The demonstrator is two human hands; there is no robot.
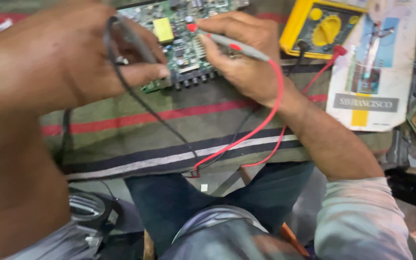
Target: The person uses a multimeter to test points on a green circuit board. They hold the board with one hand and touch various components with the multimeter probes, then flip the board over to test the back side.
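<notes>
Two probes on one green circuit board (pixel 181 43) lying on the striped worktop (pixel 169 130): left hand (pixel 73 58) fingers closed round the black probe (pixel 138 41), right hand (pixel 244 58) pinching the red probe (pixel 232 46). Risk of slipping tips bridging neighbouring pins; loose leads snagging.

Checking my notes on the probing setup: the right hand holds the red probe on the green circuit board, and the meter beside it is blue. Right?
Not quite: the meter is yellow, as the head view shows. The rest holds: the right hand holds the red probe on the green circuit board.
</notes>
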